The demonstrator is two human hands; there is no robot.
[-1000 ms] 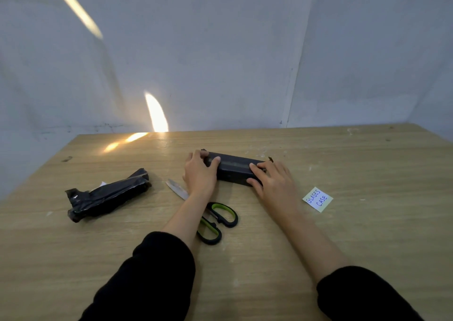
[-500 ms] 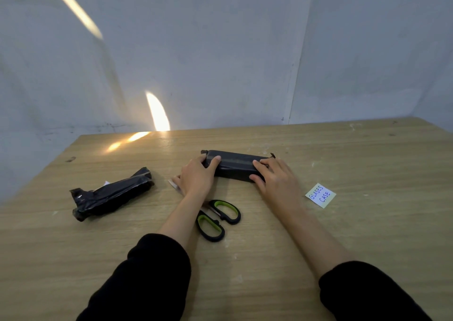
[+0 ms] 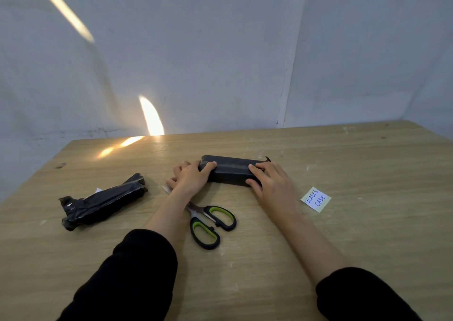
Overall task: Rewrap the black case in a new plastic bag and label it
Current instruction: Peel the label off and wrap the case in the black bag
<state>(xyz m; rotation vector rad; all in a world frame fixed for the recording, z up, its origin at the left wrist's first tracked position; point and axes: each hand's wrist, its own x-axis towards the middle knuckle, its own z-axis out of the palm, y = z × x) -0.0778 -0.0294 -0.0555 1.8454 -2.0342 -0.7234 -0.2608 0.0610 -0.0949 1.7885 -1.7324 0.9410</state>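
Fingers [image 3: 255, 168] on matte oblong black case [image 3: 230, 173]

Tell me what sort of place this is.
Probably a makeshift packing or demo station, not a lived-in room: a plain wooden table set into a corner of unadorned grey walls, with wrapping gear on it, namely scissors, a handwritten label and a black case.

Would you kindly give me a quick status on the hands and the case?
Left hand, right hand gripping black case ends. Case flat on table. Scissors beneath left forearm.
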